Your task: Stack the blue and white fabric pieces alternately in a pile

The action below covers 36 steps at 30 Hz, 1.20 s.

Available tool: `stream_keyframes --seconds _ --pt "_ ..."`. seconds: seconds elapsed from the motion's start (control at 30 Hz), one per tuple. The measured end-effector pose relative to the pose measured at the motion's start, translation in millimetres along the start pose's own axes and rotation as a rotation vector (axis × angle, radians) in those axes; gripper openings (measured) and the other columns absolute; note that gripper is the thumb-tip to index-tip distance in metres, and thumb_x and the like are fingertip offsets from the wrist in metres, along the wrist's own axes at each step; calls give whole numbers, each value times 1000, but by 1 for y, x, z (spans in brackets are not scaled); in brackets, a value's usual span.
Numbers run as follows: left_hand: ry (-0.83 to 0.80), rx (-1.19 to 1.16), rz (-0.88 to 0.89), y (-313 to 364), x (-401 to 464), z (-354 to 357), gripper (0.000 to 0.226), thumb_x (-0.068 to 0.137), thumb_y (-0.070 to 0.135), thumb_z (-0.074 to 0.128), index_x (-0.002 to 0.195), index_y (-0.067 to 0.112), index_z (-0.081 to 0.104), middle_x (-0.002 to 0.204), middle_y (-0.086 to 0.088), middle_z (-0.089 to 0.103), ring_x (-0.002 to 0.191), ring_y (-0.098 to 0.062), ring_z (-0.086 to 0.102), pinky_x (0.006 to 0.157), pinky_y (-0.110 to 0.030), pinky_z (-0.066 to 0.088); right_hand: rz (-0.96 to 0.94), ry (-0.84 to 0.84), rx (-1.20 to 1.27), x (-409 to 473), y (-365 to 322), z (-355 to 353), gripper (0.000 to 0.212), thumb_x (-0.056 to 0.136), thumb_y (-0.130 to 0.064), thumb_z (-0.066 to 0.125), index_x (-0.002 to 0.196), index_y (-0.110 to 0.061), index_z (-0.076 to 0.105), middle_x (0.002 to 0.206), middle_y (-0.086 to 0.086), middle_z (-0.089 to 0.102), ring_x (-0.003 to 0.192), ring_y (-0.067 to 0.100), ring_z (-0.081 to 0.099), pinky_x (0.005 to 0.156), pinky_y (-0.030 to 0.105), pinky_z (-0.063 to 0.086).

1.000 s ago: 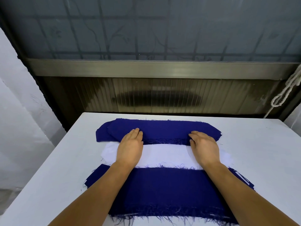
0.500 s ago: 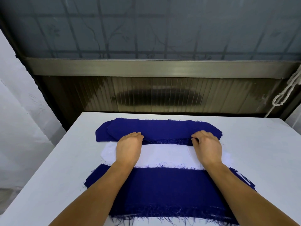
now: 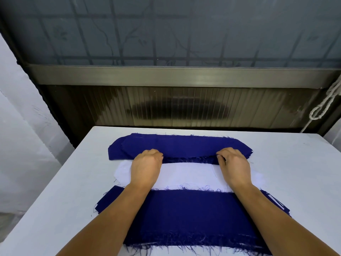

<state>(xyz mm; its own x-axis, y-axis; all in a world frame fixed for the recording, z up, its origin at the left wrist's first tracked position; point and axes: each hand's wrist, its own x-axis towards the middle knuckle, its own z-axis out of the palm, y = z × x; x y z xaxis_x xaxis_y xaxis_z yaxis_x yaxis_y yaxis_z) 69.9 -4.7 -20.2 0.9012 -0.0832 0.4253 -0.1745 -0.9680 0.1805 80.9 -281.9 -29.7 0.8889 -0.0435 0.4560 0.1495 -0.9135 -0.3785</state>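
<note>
The white table [image 3: 295, 182] carries three bands of cloth. Nearest the person, behind both wrists, lies a wide blue fabric pile [image 3: 193, 215] with frayed edges, a sliver of white showing beneath its near edge. Under both palms sits the white fabric piece [image 3: 188, 174]. Just beyond the fingers lies the far blue fabric stack [image 3: 184, 145], its layers slightly offset at the left end. The left hand [image 3: 145, 167] has its fingers [image 3: 156, 155] curled over that stack's near frayed edge — pinching it. The right hand [image 3: 234, 166] does the same at the other end, fingers tucked onto the lifted hem.
</note>
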Motion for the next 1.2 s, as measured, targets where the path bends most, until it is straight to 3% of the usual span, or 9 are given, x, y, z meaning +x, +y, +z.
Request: stream_keyframes --seconds 0.27,0.4,0.57,0.7,0.93,1.1,1.2 --pt "32 -62 -41 4 0 -5 11 86 7 68 79 11 74 74 0 68 59 -17 58 52 -34 52 7 33 42 0 2 3 7 85 -5 70 89 -11 73 88 -2 67 81 12 51 71 20 40" --pt "17 -119 -76 2 0 -2 7 87 10 66 81 13 69 76 3 63 66 -15 56 58 -31 50 59 5 88 1 2 3 7 84 -8 71 84 -15 68 85 -7 61 80 10 49 68 20 39" --pt "0 -169 -56 -1 0 5 17 98 28 54 98 18 68 94 6 63 84 -13 55 71 -28 50 59 -27 159 2 5 3 6 93 -20 63 91 -19 68 91 -8 61 84 12 52 78 27 45" --pt "45 -188 -48 -2 2 5 17 98 21 54 98 14 69 93 3 65 82 -16 56 72 -31 50 50 -10 191 3 2 3 13 98 -18 54 95 -18 66 92 -6 61 85 13 52 83 30 44" --pt "67 -170 -103 -1 2 5 11 89 5 63 94 13 66 83 2 65 70 -16 56 60 -32 48 38 48 133 4 1 1 14 87 -7 65 94 -18 67 93 -5 64 84 15 54 88 34 44" --pt "63 -188 -166 -7 2 9 20 92 15 61 112 16 67 103 3 67 95 -18 60 75 -31 51 80 70 76 4 3 1 5 92 -15 60 93 -20 62 88 -6 63 81 18 55 84 33 42" --pt "82 -195 -159 -10 2 11 17 95 20 57 106 17 71 102 4 68 94 -17 58 79 -30 50 142 40 81 3 3 0 12 94 -13 54 100 -18 63 93 -2 67 88 22 58 86 37 44"
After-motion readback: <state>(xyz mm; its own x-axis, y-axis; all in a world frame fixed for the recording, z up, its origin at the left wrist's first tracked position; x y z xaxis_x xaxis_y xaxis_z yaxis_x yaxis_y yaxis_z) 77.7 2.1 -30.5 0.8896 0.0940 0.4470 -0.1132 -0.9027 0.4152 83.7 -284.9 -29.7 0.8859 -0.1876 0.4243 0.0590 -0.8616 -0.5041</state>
